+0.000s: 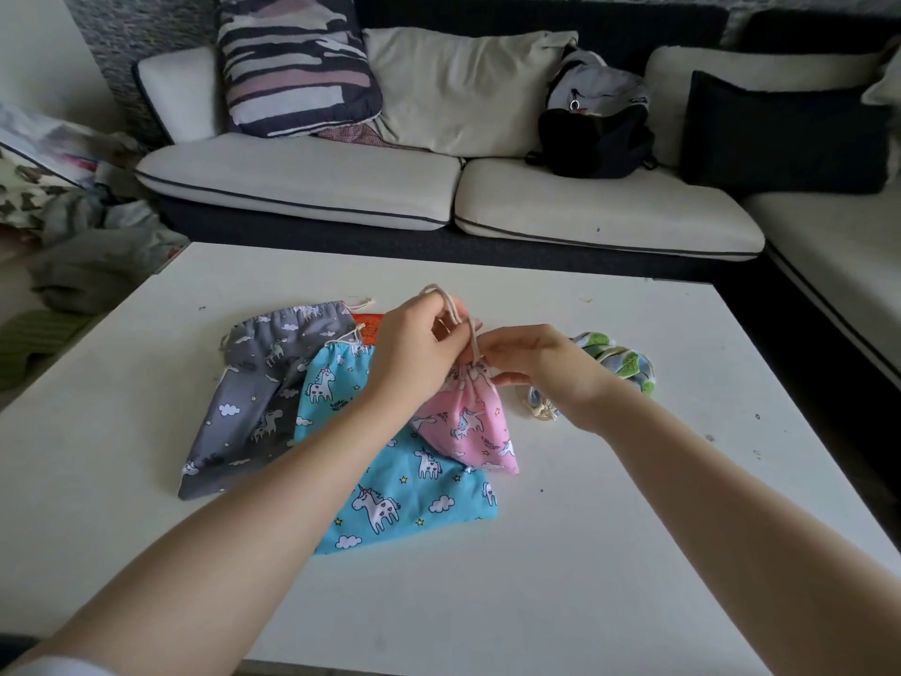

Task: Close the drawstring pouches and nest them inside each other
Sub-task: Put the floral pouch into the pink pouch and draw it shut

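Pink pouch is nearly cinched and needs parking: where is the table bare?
The white table is bare right of the pink pouch and along the near edge below the blue pouch. Crowded: grey pouch at left, leaf-print pouch behind the right hand.

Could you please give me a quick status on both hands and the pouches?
Left hand pulling the cord; right hand pinching the pink pouch neck. Pink cinched, lying partly on blue pouch; grey pouch flat. Nothing in the way.

white table | grey pouch | blue pouch | green-leaf pouch
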